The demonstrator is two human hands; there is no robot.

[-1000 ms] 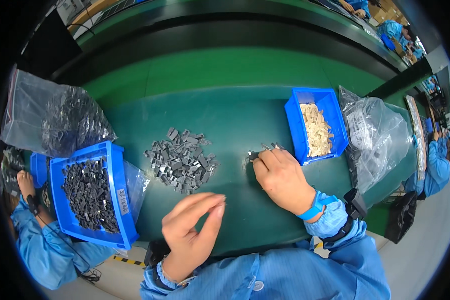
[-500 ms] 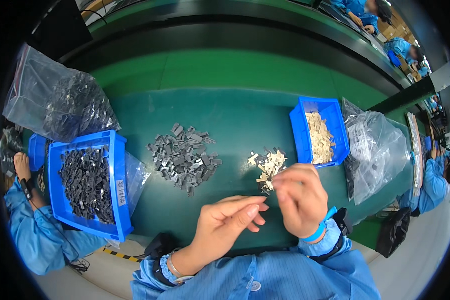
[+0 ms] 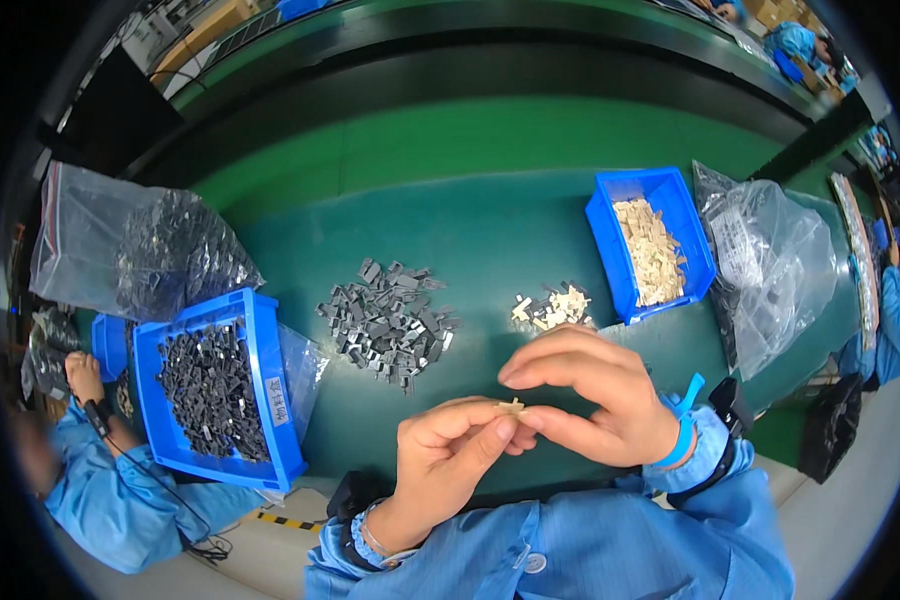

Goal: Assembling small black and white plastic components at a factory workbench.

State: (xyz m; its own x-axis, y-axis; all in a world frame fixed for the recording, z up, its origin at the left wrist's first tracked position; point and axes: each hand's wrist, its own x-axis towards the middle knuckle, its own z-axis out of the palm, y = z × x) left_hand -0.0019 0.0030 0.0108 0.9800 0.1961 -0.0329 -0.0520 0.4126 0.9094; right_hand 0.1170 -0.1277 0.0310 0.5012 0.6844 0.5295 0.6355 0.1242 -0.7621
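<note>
My left hand (image 3: 452, 447) is closed, and its fingertips pinch a small beige cross-shaped plastic piece (image 3: 511, 407). Against it from the right rests the thumb of my right hand (image 3: 605, 400). The fingers of that hand arch above with a gap between index finger and thumb, so it is open. Just beyond my hands lies a small pile of beige pieces (image 3: 560, 306) with some dark ones among them. To its left a larger heap of dark grey plastic clips (image 3: 388, 325) is spread on the green table mat (image 3: 470, 225). Any dark part inside my left pinch is hidden.
A blue bin (image 3: 292, 430) of dark parts stands at left, with a clear bag (image 3: 150, 245) of dark parts behind it. At right are a blue bin (image 3: 604, 240) of beige pieces and another clear bag (image 3: 775, 255). A co-worker's hand (image 3: 85, 378) shows at far left.
My right hand has come down to the left hand, its thumb now touching the beige piece. That piece now shows at the left fingertips. The whole view has shifted slightly.
</note>
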